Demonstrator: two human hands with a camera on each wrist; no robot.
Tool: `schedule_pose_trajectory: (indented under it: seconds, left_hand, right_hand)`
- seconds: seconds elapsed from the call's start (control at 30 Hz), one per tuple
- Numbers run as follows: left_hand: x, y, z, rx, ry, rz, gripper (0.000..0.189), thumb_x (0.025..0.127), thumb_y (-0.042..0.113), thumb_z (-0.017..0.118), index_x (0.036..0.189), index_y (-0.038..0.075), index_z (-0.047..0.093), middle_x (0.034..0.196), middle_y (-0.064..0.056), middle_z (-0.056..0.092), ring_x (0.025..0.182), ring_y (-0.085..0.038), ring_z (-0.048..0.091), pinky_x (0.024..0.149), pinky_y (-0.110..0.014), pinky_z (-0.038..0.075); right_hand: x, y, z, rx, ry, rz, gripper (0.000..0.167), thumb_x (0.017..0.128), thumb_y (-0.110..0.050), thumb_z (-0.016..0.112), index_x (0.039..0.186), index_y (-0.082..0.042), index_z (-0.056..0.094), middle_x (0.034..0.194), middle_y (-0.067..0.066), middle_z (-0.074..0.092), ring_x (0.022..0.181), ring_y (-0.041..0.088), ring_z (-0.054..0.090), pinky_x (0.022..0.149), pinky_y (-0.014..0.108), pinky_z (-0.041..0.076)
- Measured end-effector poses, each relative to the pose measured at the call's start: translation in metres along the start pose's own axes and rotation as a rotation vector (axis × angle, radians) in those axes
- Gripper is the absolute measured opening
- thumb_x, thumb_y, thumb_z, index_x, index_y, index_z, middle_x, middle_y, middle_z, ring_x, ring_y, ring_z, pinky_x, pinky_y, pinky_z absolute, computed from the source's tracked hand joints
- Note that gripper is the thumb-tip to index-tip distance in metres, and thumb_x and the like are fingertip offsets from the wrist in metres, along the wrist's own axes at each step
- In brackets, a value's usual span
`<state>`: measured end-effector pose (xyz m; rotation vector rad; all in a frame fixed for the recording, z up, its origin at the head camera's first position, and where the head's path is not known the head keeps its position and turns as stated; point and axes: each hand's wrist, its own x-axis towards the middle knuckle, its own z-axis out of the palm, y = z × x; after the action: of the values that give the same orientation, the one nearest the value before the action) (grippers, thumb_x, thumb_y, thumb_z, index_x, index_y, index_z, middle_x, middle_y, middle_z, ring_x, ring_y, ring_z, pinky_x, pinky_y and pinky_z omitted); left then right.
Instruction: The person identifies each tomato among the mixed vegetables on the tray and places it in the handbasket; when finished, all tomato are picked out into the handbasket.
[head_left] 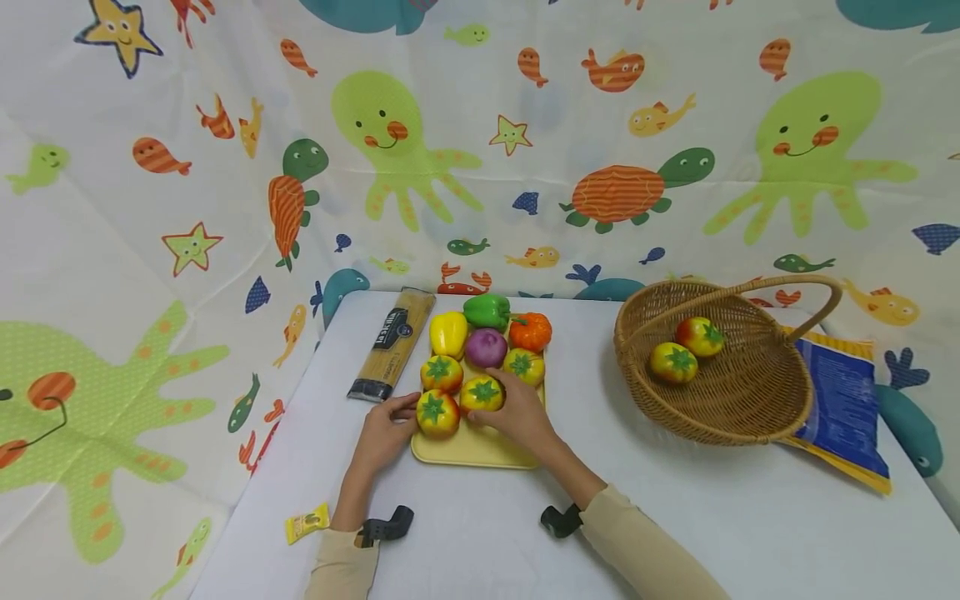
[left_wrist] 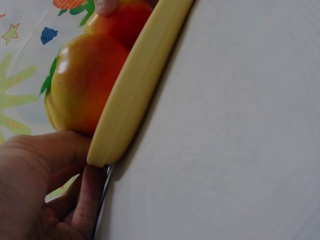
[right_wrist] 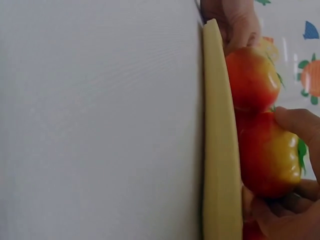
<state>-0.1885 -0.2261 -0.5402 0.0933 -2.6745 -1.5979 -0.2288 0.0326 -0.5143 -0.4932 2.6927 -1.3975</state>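
The held tomato [head_left: 482, 392], yellow with a red flush and a green leafy top, sits between the thumb and fingers of the right hand [head_left: 527, 416], which pinch it over the yellow tray [head_left: 476, 452]; whether its underside touches the tray I cannot tell. Left of it, between the 2 hands, is the neighbouring tomato [head_left: 438, 415], also on the tray. The left hand [head_left: 384, 433] is at the tray's left edge, close against that tomato, with its fingers bent; I cannot tell whether they pinch the rim or only rest on it.

Beyond and right of the left hand is a 3rd tomato [head_left: 441, 375]; just beyond the right hand is a 4th tomato [head_left: 524, 365]. Farther beyond the right hand, the tray carries a purple onion [head_left: 486, 347], a yellow pepper [head_left: 448, 334], an orange vegetable [head_left: 531, 332] and a green pepper [head_left: 487, 311].

Off the tray, a pasta packet [head_left: 393, 343] lies beyond the left hand, and a small yellow packet [head_left: 306, 523] left of and nearer the person than that hand. Well to the right of the right hand, a wicker basket [head_left: 742, 396] holds 2 tomatoes [head_left: 672, 363], with a blue packet [head_left: 842, 408] at its right side. Beige sleeves [head_left: 648, 546] reach behind both hands.
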Motion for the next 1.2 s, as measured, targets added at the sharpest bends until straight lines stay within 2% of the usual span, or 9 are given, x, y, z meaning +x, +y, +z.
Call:
schedule_pose_trajectory:
  seconds: [0.13,0.37,0.6,0.83,1.03,1.2]
  left_hand:
    - [0.0,0.0,0.0,0.0,-0.002,0.005,0.043,0.088,0.009,0.072,0.13,0.005,0.064,0.113,-0.007,0.067,0.098,-0.019,0.064,0.084,-0.032,0.054]
    - [-0.001,0.002,-0.001,0.007,0.005,0.007,0.044,0.088,0.01,0.072,0.131,0.005,0.063,0.113,-0.008,0.067,0.099,-0.02,0.064,0.085,-0.033,0.054]
    - [-0.001,0.0,0.0,0.007,0.011,0.01,0.044,0.087,0.009,0.072,0.13,0.005,0.064,0.111,-0.007,0.068,0.097,-0.02,0.065,0.083,-0.031,0.054]
    - [-0.001,-0.001,0.0,0.004,0.005,0.01,0.044,0.088,0.01,0.072,0.13,0.005,0.064,0.111,-0.007,0.068,0.098,-0.02,0.065,0.084,-0.032,0.054]
    - [-0.001,-0.002,-0.001,0.023,0.019,0.0,0.043,0.088,0.01,0.072,0.13,0.006,0.064,0.111,-0.007,0.068,0.098,-0.02,0.064,0.084,-0.035,0.054]
    - [-0.001,-0.001,0.001,0.025,0.018,-0.001,0.044,0.088,0.011,0.072,0.131,0.006,0.064,0.11,-0.007,0.068,0.098,-0.02,0.064,0.085,-0.036,0.053]
  right_hand:
    - [-0.004,-0.006,-0.012,0.047,-0.005,0.025,0.082,0.074,-0.043,0.085,0.142,-0.01,0.053,0.139,0.008,0.055,0.123,0.026,0.052,0.105,0.048,0.041]
    - [-0.011,-0.018,-0.036,0.053,0.013,0.01,0.079,0.071,-0.049,0.086,0.138,-0.016,0.059,0.134,0.004,0.059,0.114,0.023,0.056,0.098,0.045,0.047]
    - [-0.024,-0.034,-0.064,0.13,0.023,-0.015,0.076,0.069,-0.047,0.088,0.135,-0.02,0.061,0.125,-0.003,0.061,0.103,0.02,0.056,0.088,0.042,0.052]
    - [-0.044,-0.045,-0.1,0.173,0.018,-0.071,0.071,0.072,-0.043,0.087,0.134,-0.023,0.06,0.125,-0.005,0.059,0.106,0.018,0.055,0.092,0.041,0.05]
    - [-0.063,-0.051,-0.132,0.213,0.018,-0.149,0.069,0.075,-0.032,0.088,0.136,-0.019,0.058,0.13,-0.002,0.057,0.114,0.018,0.053,0.097,0.044,0.047]
    - [-0.078,-0.047,-0.159,0.176,0.036,-0.113,0.069,0.074,-0.033,0.088,0.135,-0.022,0.059,0.132,-0.005,0.056,0.113,0.017,0.053,0.098,0.038,0.047]
